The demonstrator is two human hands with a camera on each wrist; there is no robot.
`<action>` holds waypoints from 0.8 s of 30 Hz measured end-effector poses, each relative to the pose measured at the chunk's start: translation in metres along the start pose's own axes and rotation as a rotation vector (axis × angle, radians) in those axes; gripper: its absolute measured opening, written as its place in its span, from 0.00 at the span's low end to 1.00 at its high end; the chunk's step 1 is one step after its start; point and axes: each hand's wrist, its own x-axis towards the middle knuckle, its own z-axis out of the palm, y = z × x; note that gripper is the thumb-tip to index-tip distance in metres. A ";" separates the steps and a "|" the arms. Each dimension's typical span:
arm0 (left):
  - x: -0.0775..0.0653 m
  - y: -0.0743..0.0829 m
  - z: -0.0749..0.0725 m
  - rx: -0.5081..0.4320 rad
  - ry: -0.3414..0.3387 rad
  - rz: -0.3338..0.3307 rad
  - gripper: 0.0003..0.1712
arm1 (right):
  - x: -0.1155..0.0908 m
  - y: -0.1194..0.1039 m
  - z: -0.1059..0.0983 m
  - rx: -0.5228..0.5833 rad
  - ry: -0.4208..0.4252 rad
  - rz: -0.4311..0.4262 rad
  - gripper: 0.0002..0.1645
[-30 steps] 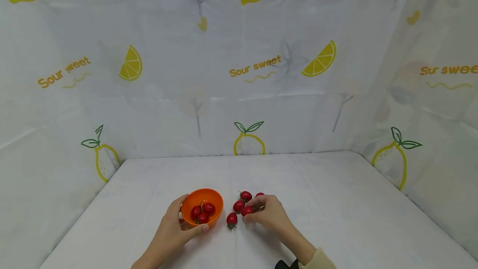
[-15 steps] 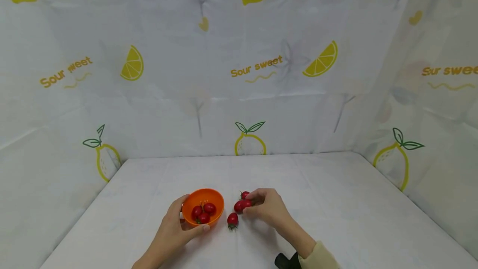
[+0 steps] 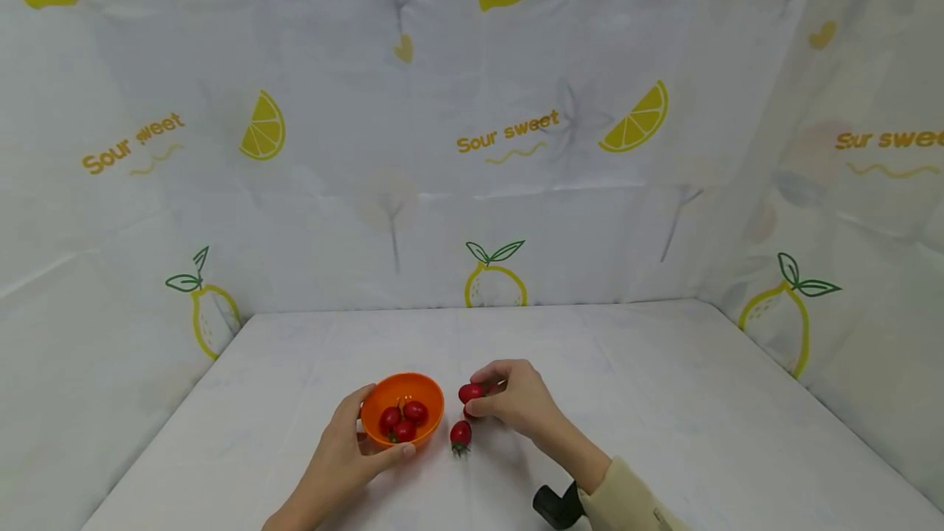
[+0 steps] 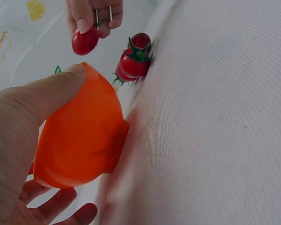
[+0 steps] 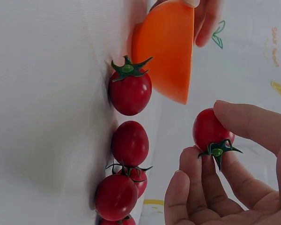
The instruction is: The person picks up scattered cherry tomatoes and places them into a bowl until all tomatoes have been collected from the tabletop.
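One person's left hand [image 3: 342, 451] grasps the one orange bowl [image 3: 407, 388], which has three red tomatoes [image 3: 415, 411] inside. The right hand [image 3: 520, 404] pinches a single tomato [image 5: 208, 127] between thumb and fingers, above the white surface [image 3: 664, 416]. Five loose tomatoes [image 5: 130, 144] seem to lie there, right of the bowl, though the lowest is cut off in the right wrist view.
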 end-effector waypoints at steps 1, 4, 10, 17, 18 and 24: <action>0.000 0.000 0.000 -0.003 -0.002 -0.002 0.59 | 0.001 -0.002 0.001 -0.002 -0.003 0.002 0.16; 0.000 0.000 0.000 -0.015 -0.007 -0.007 0.59 | 0.002 -0.006 0.003 -0.005 -0.013 0.011 0.16; 0.000 0.000 0.001 -0.022 -0.007 -0.006 0.58 | 0.006 -0.013 0.008 0.005 -0.044 0.009 0.16; 0.000 -0.001 0.000 -0.010 -0.002 0.007 0.58 | 0.011 -0.016 0.015 -0.001 -0.062 -0.022 0.15; 0.000 -0.001 -0.001 -0.012 -0.003 0.007 0.58 | 0.012 -0.017 0.016 -0.003 -0.064 -0.025 0.15; 0.000 -0.001 -0.001 -0.012 -0.008 0.006 0.58 | 0.014 -0.017 0.020 -0.024 -0.074 -0.035 0.15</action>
